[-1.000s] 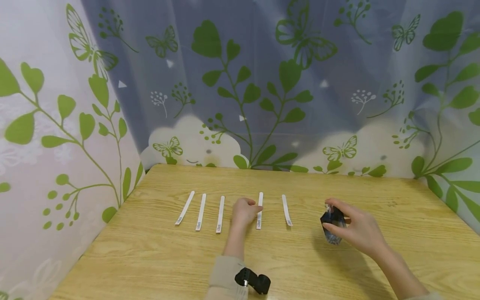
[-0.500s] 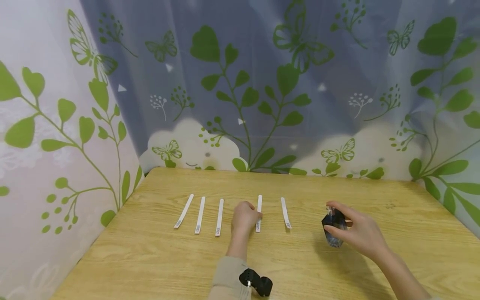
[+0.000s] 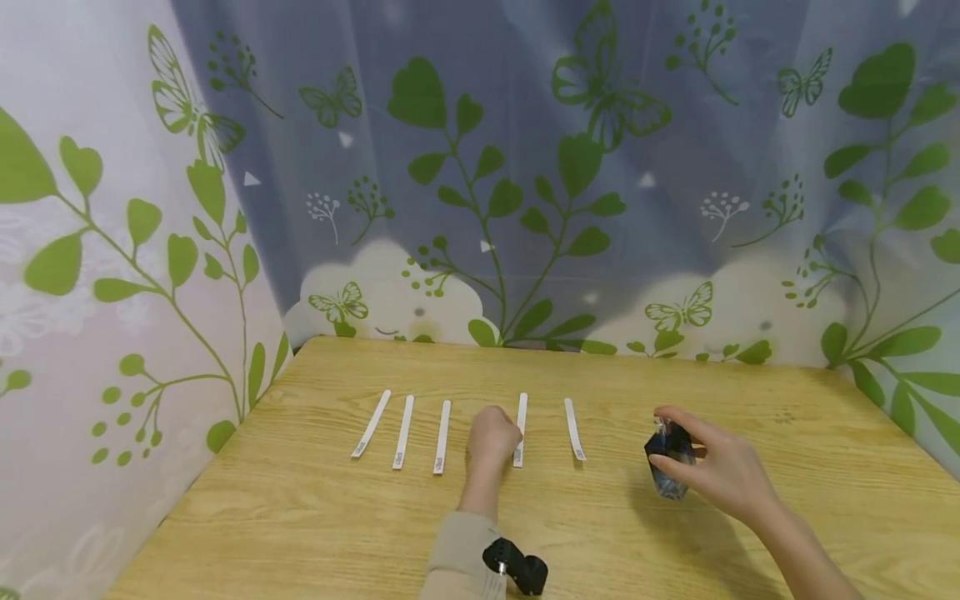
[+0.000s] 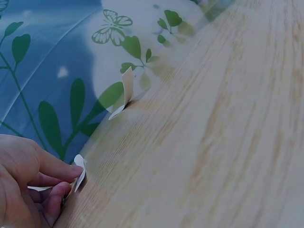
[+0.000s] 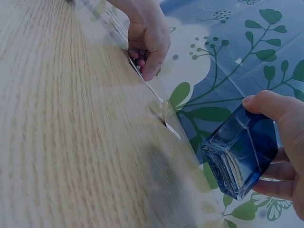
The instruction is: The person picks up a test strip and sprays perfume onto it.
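Note:
My right hand (image 3: 723,467) grips a dark blue faceted glass perfume bottle (image 3: 670,458) above the table, with the index finger on its spray top. In the right wrist view the bottle (image 5: 242,152) is tilted, its thick clear base toward the camera. My left hand (image 3: 491,437) has curled fingers at the left edge of a white paper test strip (image 3: 522,417); in the left wrist view the fingertips pinch the strip (image 4: 80,171). Its printed end shows near the hand. To the right lies another strip (image 3: 572,425) with its near end bent up.
Several more white strips, one a slanted strip (image 3: 372,425), lie left of my left hand on the wooden table (image 3: 300,533). A patterned curtain (image 3: 480,208) hangs along the back and left. A black camera mount (image 3: 516,567) sits on the left sleeve.
My left hand's fingers have drawn back from across the strip to its left edge and curled more. The right hand holds the perfume bottle nearly still. The head view has shifted slightly.

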`<action>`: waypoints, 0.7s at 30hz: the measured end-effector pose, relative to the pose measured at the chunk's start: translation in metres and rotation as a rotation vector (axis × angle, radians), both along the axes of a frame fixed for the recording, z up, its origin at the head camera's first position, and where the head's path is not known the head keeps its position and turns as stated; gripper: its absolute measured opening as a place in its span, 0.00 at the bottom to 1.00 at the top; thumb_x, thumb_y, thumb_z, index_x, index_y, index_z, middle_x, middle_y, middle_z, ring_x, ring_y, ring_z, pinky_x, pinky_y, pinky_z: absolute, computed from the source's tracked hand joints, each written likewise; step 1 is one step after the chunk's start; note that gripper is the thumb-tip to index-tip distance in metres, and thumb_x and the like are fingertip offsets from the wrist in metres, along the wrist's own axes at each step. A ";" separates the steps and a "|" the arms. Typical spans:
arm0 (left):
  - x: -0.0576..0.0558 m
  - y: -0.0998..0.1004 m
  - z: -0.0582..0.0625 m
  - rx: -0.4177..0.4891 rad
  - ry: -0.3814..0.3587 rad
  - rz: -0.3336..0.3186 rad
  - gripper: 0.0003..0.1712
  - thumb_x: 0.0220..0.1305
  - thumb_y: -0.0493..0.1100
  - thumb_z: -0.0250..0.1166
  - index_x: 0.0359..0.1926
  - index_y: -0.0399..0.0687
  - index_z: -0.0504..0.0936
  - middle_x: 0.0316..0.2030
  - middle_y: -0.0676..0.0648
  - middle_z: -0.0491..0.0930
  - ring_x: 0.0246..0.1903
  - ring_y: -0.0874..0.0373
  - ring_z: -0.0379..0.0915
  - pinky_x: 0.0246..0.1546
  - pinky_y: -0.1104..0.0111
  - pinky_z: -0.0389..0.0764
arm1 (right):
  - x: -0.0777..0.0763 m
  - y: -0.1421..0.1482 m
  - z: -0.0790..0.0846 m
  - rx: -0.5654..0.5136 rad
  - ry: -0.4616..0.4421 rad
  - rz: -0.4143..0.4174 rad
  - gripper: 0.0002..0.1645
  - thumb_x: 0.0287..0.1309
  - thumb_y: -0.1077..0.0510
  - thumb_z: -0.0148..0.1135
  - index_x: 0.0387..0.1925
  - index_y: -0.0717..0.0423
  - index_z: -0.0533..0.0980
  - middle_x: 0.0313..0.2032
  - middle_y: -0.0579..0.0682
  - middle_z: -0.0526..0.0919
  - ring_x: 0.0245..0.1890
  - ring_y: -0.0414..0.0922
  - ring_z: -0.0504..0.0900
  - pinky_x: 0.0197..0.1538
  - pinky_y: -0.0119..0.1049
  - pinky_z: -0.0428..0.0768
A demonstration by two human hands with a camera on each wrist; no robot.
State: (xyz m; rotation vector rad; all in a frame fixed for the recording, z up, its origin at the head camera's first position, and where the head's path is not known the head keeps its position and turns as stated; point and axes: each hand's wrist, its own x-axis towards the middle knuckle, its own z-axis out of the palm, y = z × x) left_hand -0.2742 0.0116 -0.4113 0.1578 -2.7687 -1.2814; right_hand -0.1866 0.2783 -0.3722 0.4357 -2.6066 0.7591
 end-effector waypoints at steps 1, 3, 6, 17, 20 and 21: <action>0.000 0.000 0.000 0.000 -0.003 0.002 0.08 0.45 0.30 0.65 0.17 0.42 0.76 0.19 0.48 0.74 0.21 0.55 0.70 0.20 0.66 0.71 | 0.000 0.000 0.000 0.000 0.001 -0.001 0.34 0.48 0.49 0.71 0.57 0.52 0.71 0.49 0.60 0.78 0.36 0.53 0.82 0.34 0.43 0.81; 0.001 0.001 0.000 0.008 -0.015 0.002 0.14 0.45 0.28 0.61 0.11 0.45 0.71 0.13 0.51 0.69 0.16 0.58 0.64 0.15 0.70 0.65 | 0.000 0.001 -0.001 0.002 0.005 -0.002 0.34 0.47 0.49 0.71 0.57 0.52 0.72 0.49 0.60 0.78 0.36 0.53 0.82 0.34 0.42 0.81; 0.002 0.002 0.000 0.027 -0.026 -0.002 0.21 0.46 0.27 0.56 0.06 0.49 0.61 0.08 0.53 0.59 0.10 0.62 0.53 0.10 0.74 0.54 | 0.001 0.001 -0.003 0.003 0.014 -0.001 0.34 0.47 0.50 0.71 0.56 0.53 0.72 0.49 0.60 0.78 0.37 0.54 0.82 0.33 0.42 0.81; 0.002 0.001 0.001 0.024 0.002 -0.030 0.05 0.43 0.31 0.68 0.20 0.40 0.79 0.21 0.47 0.77 0.23 0.54 0.73 0.21 0.67 0.74 | 0.001 0.002 -0.002 0.007 -0.012 0.000 0.35 0.48 0.49 0.70 0.58 0.53 0.71 0.52 0.61 0.77 0.39 0.55 0.81 0.35 0.42 0.81; 0.001 0.001 0.000 -0.001 0.027 -0.022 0.02 0.43 0.30 0.65 0.22 0.39 0.82 0.23 0.45 0.79 0.25 0.51 0.75 0.24 0.64 0.76 | 0.001 0.003 -0.002 0.007 -0.019 0.000 0.35 0.48 0.49 0.70 0.57 0.54 0.71 0.52 0.61 0.77 0.38 0.54 0.82 0.34 0.42 0.81; 0.001 0.002 0.000 -0.006 0.033 -0.016 0.03 0.44 0.30 0.64 0.22 0.39 0.83 0.23 0.45 0.79 0.26 0.51 0.75 0.24 0.64 0.76 | 0.001 0.003 -0.002 0.005 -0.022 0.001 0.35 0.48 0.49 0.70 0.58 0.54 0.71 0.52 0.61 0.76 0.38 0.54 0.82 0.34 0.42 0.81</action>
